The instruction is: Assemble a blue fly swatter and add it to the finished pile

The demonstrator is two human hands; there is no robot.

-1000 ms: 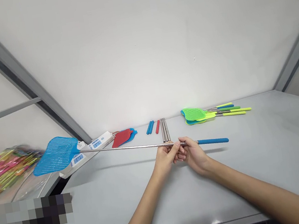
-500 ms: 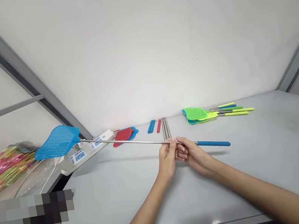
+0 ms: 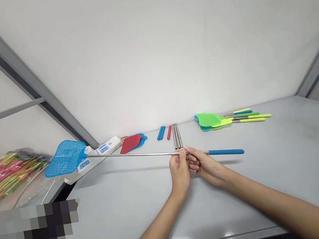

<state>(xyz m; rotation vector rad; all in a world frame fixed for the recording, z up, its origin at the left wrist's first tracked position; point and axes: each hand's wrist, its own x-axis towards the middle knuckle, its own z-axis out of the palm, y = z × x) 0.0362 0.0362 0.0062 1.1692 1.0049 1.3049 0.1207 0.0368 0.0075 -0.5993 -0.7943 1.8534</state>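
1. Blue plastic fly swatter (image 3: 65,157): you hold it level above the worktop (image 3: 280,181), with its mesh head out to your left, over a white power strip (image 3: 105,147).
2. Your left hand (image 3: 180,173) is closed around the steel shaft (image 3: 134,154).
3. Your right hand (image 3: 205,165) pinches the same shaft just beside your left hand, between thumb and fingers, near the blue grip (image 3: 226,152). Your two hands are pressed close together.
4. Ahead of you on the worktop lie a red swatter head (image 3: 129,143) on a blue one (image 3: 143,137), two blue grips (image 3: 161,133), a red grip (image 3: 169,132), steel rods (image 3: 177,136) and stacked green swatters (image 3: 208,120).
5. Off the worktop's left end, a blurred multicoloured heap (image 3: 4,178) sits.
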